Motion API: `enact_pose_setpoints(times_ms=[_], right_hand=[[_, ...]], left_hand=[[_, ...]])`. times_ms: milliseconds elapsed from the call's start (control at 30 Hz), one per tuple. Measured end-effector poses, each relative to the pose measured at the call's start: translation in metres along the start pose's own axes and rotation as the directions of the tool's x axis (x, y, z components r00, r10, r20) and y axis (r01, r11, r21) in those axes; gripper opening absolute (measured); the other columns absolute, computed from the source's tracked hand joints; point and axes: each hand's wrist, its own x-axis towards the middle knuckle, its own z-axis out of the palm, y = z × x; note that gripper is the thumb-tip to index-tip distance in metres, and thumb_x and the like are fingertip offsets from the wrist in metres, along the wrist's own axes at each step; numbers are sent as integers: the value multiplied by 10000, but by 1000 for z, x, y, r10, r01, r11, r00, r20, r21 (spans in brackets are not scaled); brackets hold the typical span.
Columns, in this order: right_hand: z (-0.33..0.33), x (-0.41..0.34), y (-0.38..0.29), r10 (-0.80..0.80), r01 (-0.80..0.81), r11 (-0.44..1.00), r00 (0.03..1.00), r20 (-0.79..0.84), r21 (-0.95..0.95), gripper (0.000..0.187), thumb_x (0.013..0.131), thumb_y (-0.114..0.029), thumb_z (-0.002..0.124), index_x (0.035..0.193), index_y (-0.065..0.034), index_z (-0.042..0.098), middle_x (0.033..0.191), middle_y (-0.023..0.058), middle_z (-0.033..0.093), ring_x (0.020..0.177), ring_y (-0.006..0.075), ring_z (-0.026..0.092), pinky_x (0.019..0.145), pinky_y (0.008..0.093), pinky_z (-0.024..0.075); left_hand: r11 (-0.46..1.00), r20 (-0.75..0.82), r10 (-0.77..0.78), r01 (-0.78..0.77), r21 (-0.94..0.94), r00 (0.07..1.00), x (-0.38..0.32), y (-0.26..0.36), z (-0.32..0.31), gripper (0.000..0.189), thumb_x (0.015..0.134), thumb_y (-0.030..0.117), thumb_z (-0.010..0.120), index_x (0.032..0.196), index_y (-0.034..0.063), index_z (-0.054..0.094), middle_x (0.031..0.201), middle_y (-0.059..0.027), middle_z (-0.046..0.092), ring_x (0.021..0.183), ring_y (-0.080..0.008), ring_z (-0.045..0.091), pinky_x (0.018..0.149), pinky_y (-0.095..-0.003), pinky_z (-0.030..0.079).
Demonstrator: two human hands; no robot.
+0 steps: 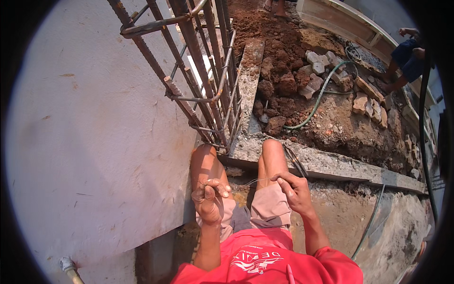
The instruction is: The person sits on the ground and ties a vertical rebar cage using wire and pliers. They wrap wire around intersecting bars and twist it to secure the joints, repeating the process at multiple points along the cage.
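My left hand [210, 200] is raised over my left thigh, its fingers pinching one end of a thin tie wire [256, 180]. The wire runs across the gap between my knees to my right hand [294, 191], whose thumb and forefinger grip its other end. A pair of pincers [296, 161] with dark handles rests on the concrete beam [337, 164] just beyond my right hand. In front of my left knee stands a rebar column cage [212, 85], ribbed upright bars ringed by bent steel stirrups.
A pale plastered wall [99, 135] rises close on my left. Past the beam lie reddish soil clods [283, 81], broken paving blocks [370, 106] and a green hose [315, 106]. A person in shorts [408, 58] is at the upper right; another person's feet [280, 13] show at the top.
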Motion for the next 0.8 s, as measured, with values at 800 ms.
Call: enact_pose_setpoints(times_ms=[800], right_hand=[[60, -36, 40, 65, -75, 997, 877, 476, 1, 233, 1050, -199, 538, 1089, -8, 665, 807, 181, 668, 709, 345, 650, 692, 433, 494]], left_hand=[[966, -171, -149, 180, 186, 974, 36, -31, -47, 383, 1064, 257, 608, 1194, -100, 653, 698, -69, 637, 645, -124, 611, 670, -278, 520]])
